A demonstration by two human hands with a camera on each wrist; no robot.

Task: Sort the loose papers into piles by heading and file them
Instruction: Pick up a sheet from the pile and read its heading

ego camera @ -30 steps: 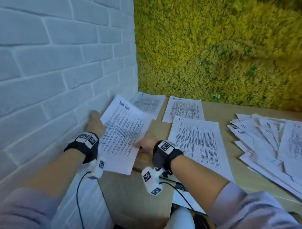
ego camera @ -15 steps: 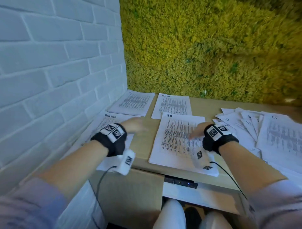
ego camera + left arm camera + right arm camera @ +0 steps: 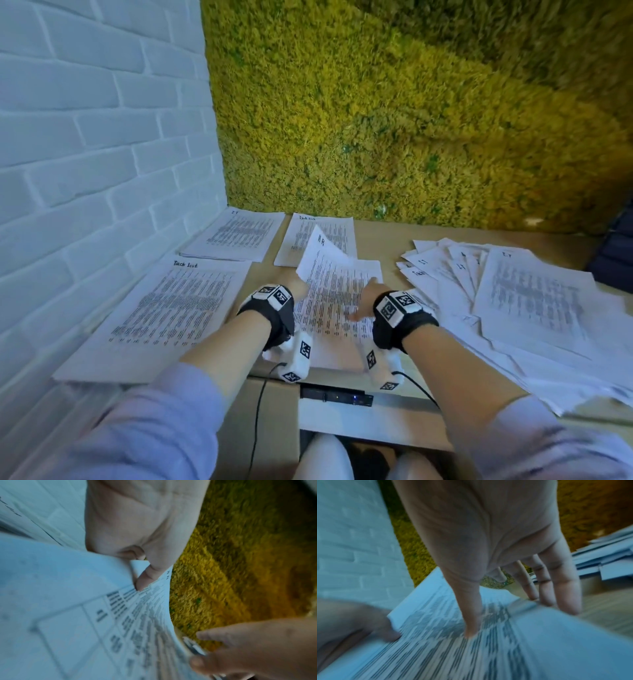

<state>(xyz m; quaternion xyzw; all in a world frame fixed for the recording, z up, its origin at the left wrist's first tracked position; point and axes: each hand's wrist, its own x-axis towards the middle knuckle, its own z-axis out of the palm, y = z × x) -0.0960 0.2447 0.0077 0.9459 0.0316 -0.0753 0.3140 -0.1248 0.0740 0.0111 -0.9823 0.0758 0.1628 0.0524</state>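
Note:
A stack of printed sheets headed HR lies mid-table in front of me. My left hand pinches its left edge, thumb on top, and the top-left corner is curled up off the table. My right hand holds the right edge, with the thumb pressed on the print and the fingers down along the side. The left wrist view shows the HR sheets bowed between both hands. A Task list pile lies at the left, an IT pile at the far left, and another headed pile behind.
A spread heap of unsorted papers covers the right of the wooden table. A white brick wall bounds the left and a moss wall the back. A dark object sits at the far right. A black device hangs under the table's front edge.
Both hands left the Task list pile at the left and moved right to the HR stack. They now hold its edges, and its top-left corner has lifted.

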